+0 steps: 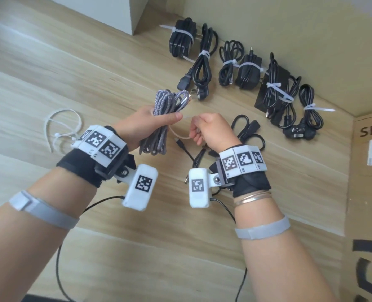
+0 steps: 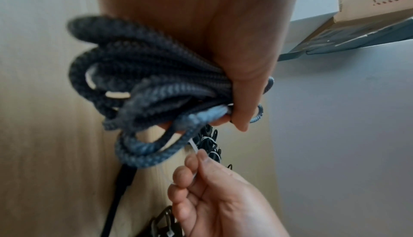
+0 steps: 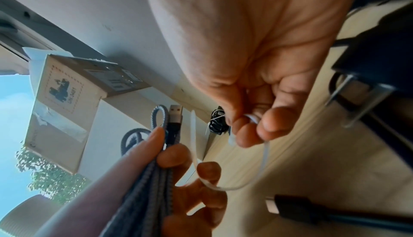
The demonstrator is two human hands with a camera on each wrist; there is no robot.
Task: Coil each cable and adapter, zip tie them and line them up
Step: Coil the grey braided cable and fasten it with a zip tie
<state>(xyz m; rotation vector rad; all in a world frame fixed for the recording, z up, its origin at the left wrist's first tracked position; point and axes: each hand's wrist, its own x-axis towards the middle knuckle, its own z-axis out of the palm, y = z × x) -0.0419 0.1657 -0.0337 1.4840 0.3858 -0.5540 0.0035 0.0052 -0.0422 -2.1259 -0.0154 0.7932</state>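
My left hand (image 1: 159,122) grips a coiled grey braided cable (image 1: 162,118) (image 2: 156,92) (image 3: 147,187) above the wooden table (image 1: 50,73); its USB plug (image 3: 175,112) sticks up past the fingers. A white zip tie (image 1: 178,132) (image 3: 252,175) curves from under the coil to my right hand (image 1: 199,131) (image 3: 250,127), which pinches its end (image 2: 194,152) just right of the coil. Several black cables and adapters (image 1: 246,68), each bound with a white tie, lie in a row along the far edge.
Loose white zip ties (image 1: 59,129) lie on the table at the left. A loose black cable (image 1: 246,131) lies below my right hand. A cardboard box (image 1: 370,192) stands at the right, and a white box (image 1: 137,12) at the back.
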